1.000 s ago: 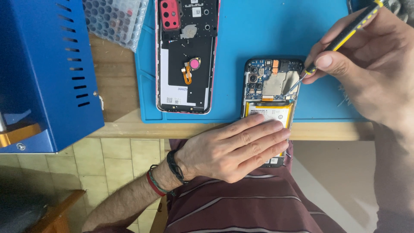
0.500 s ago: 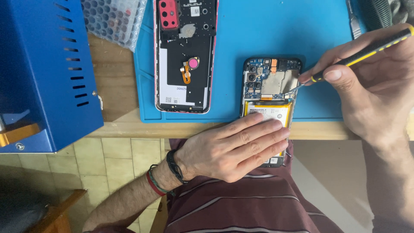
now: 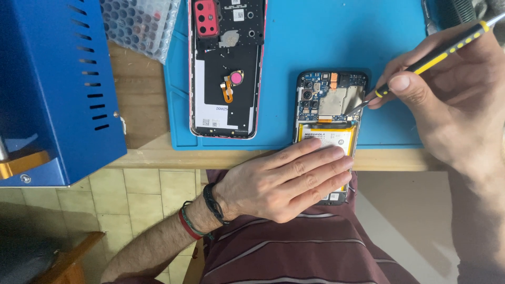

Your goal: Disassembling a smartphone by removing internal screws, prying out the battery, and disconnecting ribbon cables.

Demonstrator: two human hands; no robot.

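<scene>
An opened phone (image 3: 330,100) lies on the blue mat (image 3: 315,37), its circuit board and yellow-edged battery exposed. My left hand (image 3: 286,179) lies flat over the phone's lower half, pressing it down at the table's front edge. My right hand (image 3: 455,100) grips a black-and-yellow screwdriver (image 3: 436,58) like a pen. Its metal tip touches the right side of the circuit board, just above the battery. The phone's detached back cover (image 3: 226,68), with a pink camera frame and a pink round sensor, lies face down to the left on the mat.
A blue metal box (image 3: 52,89) with vent slots stands at the left on the wooden table (image 3: 142,115). A bubble-wrap sheet (image 3: 139,23) lies at the back behind the mat. Tiled floor and a maroon striped shirt show below the table edge.
My right hand has tilted the screwdriver flatter and shifted right, with the tip staying on the board's right side. My left hand has not moved.
</scene>
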